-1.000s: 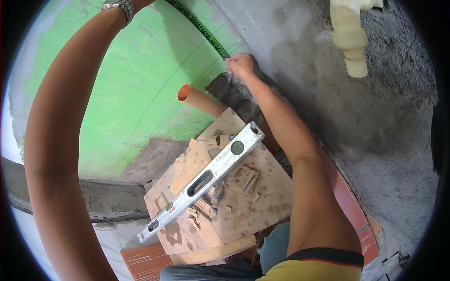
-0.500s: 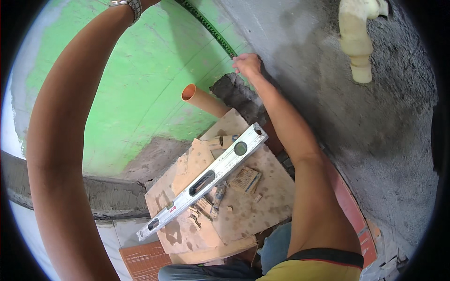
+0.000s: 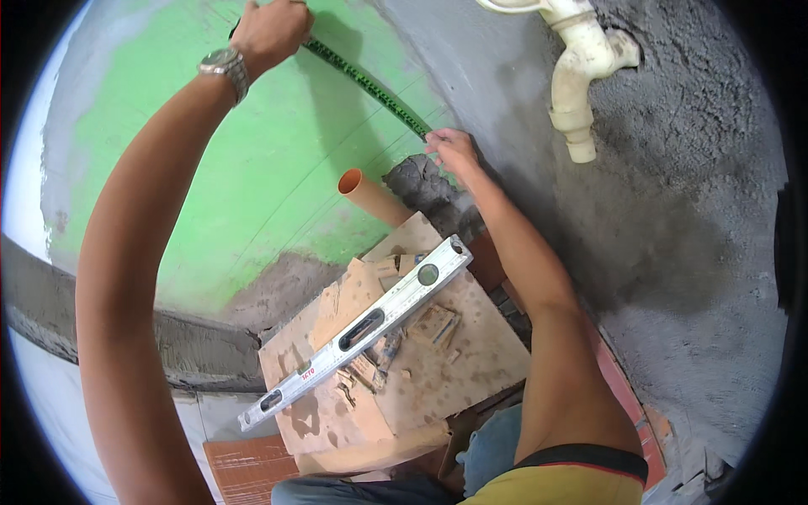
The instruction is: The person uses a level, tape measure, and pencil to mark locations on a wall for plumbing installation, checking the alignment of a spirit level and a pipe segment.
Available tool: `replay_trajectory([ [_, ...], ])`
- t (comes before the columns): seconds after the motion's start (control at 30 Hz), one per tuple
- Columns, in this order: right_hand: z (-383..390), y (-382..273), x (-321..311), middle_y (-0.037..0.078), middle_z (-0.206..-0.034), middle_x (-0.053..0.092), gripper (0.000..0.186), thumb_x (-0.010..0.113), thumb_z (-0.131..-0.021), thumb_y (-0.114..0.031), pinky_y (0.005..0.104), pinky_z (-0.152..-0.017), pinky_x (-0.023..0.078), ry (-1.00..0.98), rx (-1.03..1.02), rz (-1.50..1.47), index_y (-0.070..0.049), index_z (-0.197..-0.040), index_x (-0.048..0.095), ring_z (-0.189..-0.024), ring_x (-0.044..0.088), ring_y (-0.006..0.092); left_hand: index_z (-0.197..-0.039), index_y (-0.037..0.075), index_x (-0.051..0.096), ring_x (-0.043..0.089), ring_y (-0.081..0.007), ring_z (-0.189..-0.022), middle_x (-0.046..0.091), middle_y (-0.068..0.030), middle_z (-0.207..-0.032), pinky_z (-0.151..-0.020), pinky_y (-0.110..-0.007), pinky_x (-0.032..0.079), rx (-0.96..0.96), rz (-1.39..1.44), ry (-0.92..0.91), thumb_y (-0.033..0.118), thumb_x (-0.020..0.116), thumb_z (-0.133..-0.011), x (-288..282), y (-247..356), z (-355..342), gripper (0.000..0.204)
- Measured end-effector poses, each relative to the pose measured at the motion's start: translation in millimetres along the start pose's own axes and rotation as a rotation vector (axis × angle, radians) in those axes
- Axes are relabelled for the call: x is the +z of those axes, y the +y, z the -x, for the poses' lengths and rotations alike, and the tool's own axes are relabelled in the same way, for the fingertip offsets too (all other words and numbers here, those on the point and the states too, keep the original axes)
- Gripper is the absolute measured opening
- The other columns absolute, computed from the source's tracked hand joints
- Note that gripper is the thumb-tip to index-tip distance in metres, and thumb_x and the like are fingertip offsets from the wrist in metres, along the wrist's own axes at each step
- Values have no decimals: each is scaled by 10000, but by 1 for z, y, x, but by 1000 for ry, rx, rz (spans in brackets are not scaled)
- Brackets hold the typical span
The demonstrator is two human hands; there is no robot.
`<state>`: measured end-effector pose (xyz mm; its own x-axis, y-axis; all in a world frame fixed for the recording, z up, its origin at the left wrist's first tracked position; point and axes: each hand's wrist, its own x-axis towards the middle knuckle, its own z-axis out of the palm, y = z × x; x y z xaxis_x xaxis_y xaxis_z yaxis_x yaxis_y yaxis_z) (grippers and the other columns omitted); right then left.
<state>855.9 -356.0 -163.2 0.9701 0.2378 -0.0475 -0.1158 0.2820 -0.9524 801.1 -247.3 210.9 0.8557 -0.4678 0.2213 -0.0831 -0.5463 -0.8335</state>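
— What are the two hands doing?

— Both are on one tape measure (image 3: 370, 84). The left hand (image 3: 268, 29) is raised high, fingers closed round the tape's upper end against the green wall (image 3: 210, 168). The right hand (image 3: 454, 151) is lower, its fingertips pinching the tape's other end where green paint meets the grey plaster wall (image 3: 673, 252).

— So where does the tape lie from each grip?

— It runs down from the left hand to the right in one taut slanted line, with no slack between them. I'd judge it is held stretched like that so it lies flat on the wall and reads true.

— What sits near the lower grip?

— Just below the right hand is a patch of dark mortar (image 3: 421, 181), and beside that an orange pipe (image 3: 370, 195) sticks out of the wall. Up and outward from that hand hangs a white pipe (image 3: 572, 84).

— And the level?

— The spirit level (image 3: 358, 332) lies untouched well below both hands, slantwise across a dusty board (image 3: 471, 353) with small wood scraps (image 3: 433, 322), probably parked within reach.
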Motion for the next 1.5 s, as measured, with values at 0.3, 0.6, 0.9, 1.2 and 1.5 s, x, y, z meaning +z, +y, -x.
replay_trajectory([
  [0.3, 62, -86, 29, 30, -819, 642, 225, 692, -893, -253, 225, -453, 331, -256, -129, 36, -46, -971, 652, -564, 462, 66, -839, 45, 739, 678, -331, -705, 691, -186, -764, -660, -418, 530, -480, 492, -327, 207, 733, -799, 15, -19, 195, 167],
  [0.6, 118, -115, 71, 1, -777, 624, 164, 710, -867, -161, 228, -501, 372, -558, -248, 305, -25, -955, 683, -588, 487, 68, -833, 35, 738, 646, -314, -638, 681, -171, -711, -622, -411, 497, -548, 617, -323, 198, 730, -816, -3, -18, 289, 164],
  [0.9, 24, -40, 34, 74, -815, 701, 200, 744, -810, -182, 315, -667, 488, -147, -394, 390, -52, -962, 736, -713, 626, 154, -824, 127, 721, 647, -272, -901, 681, -62, -926, -819, -493, 438, -185, 120, -173, 201, 705, -853, -36, -26, 117, 82],
  [1.2, -43, 6, 7, 91, -904, 742, 208, 759, -801, -202, 332, -787, 514, 211, -244, 274, -96, -980, 758, -840, 680, 186, -993, 55, 694, 620, -269, -967, 654, -87, -990, -927, -447, 409, 37, -38, -50, 189, 587, -898, -45, 27, -21, 196],
  [1.5, -66, 24, 7, 71, -887, 735, 185, 726, -832, -190, 325, -767, 509, 287, -220, 336, -110, -997, 756, -814, 655, 161, -1296, -76, 533, 454, -340, -1305, 528, -192, -1378, -1164, -502, 264, -154, 120, -146, 137, 505, -928, -10, 39, -50, 426],
])
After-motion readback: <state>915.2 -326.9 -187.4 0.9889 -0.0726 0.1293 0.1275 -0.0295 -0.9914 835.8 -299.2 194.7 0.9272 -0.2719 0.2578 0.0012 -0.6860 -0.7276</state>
